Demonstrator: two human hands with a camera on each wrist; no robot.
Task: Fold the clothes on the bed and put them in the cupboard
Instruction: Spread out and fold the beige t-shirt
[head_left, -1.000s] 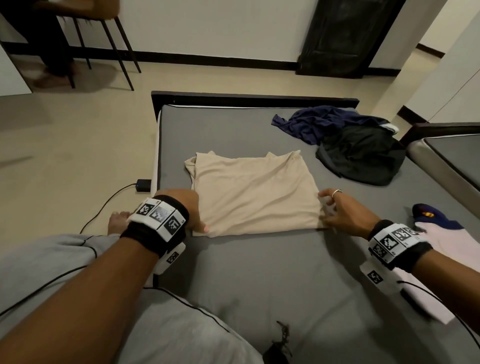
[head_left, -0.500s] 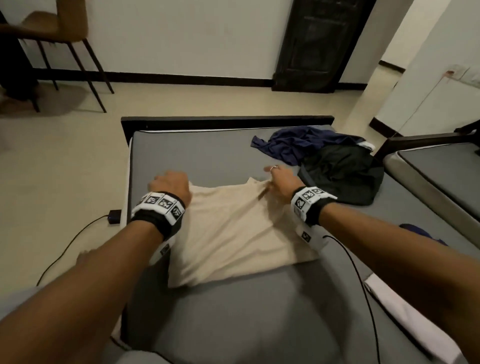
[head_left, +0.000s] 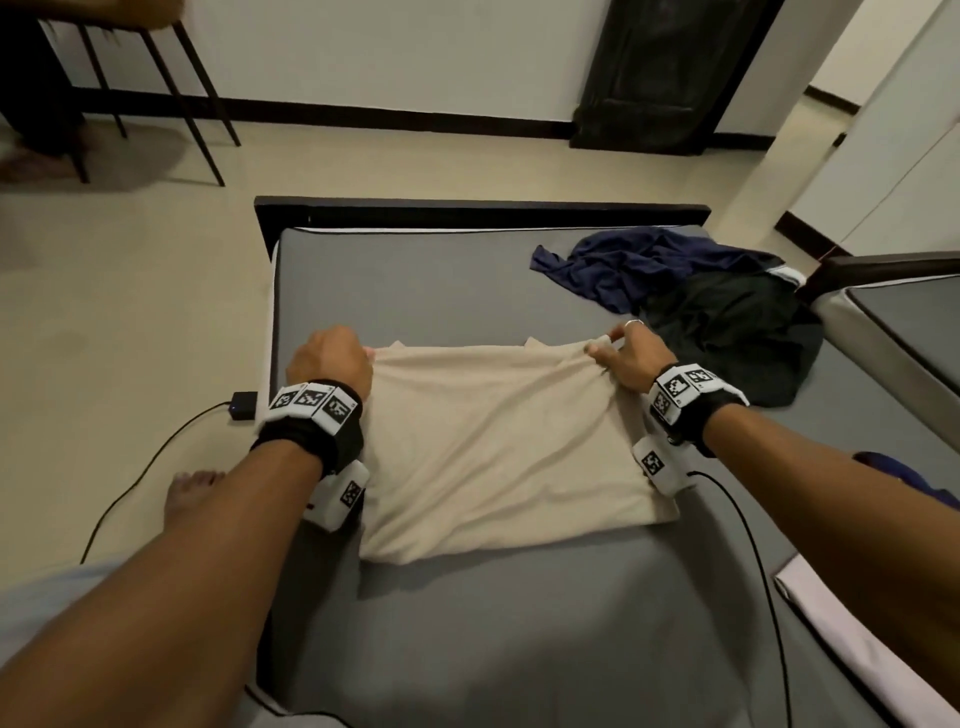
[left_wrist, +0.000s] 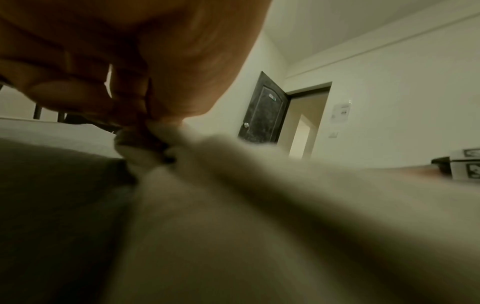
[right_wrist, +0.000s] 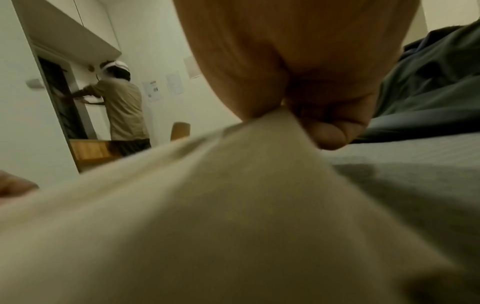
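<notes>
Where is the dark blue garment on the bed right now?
In the head view, the dark blue garment lies crumpled at the far right of the bed, against the black garment and beyond the right hand.

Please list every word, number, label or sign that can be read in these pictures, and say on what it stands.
No text can be read.
Wristbands: black-and-white square code markers only, no words.
Papers on the wall: print too blurred to read.
Plate on the dark door: too small to read.
</notes>
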